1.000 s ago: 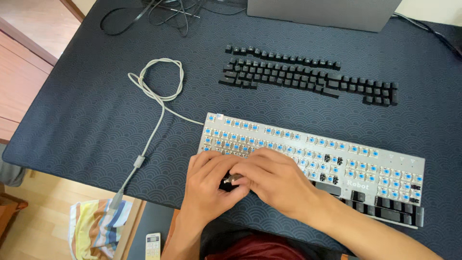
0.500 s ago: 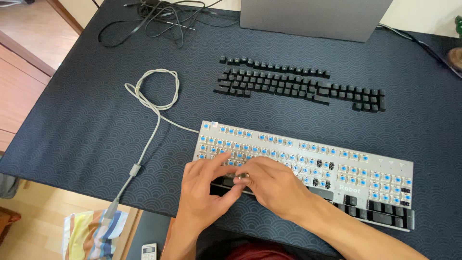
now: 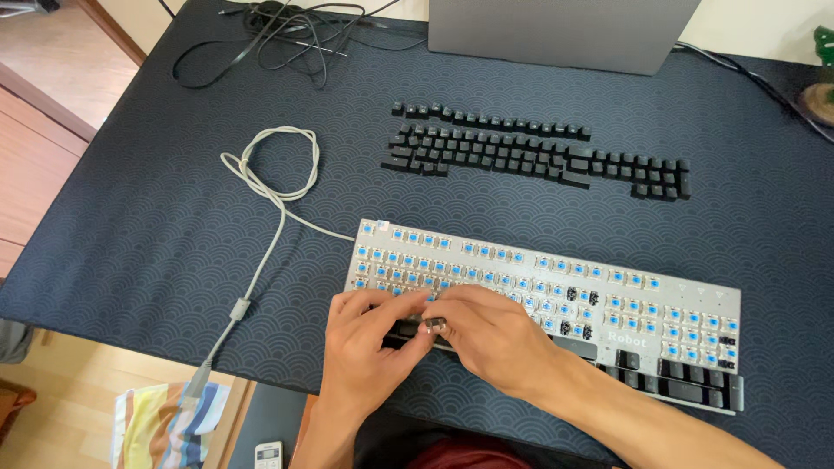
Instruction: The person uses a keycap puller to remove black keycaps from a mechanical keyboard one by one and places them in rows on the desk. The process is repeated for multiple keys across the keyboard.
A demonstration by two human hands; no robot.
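A silver mechanical keyboard with exposed blue switches (image 3: 556, 287) is seen lying on a dark blue desk mat printed with a wave pattern (image 3: 156, 217), its near edge worked on by two bare hands. The left hand (image 3: 369, 343) is laid palm-down over the lower left corner of the keyboard, its fingers loosely curled and stretched toward a long black keycap (image 3: 401, 331) that sits at the front row; the fingertips are pressed against that keycap. The right hand (image 3: 491, 334) is brought in from the right and overlaps the same spot, fingers bent, with thumb and forefinger pinched on a small dark object at the keycap's right end; what exactly is pinched cannot be made out. The two hands are held close together, touching at the fingertips.

Most of the switches are left bare. A few black keycaps are still seated along the bottom right row (image 3: 678, 382) and in a small cluster near the middle.

Further back on the mat, the removed black keycaps (image 3: 530, 156) are laid out in neat rows, well apart from the keyboard. A pale grey cable (image 3: 269, 187) is run from the keyboard's upper left corner, looped once on the mat and trailed off the near left edge. A tangle of black cables (image 3: 269, 39) is seen at the far left, beside a grey box-shaped metal case (image 3: 560, 30) at the top edge.
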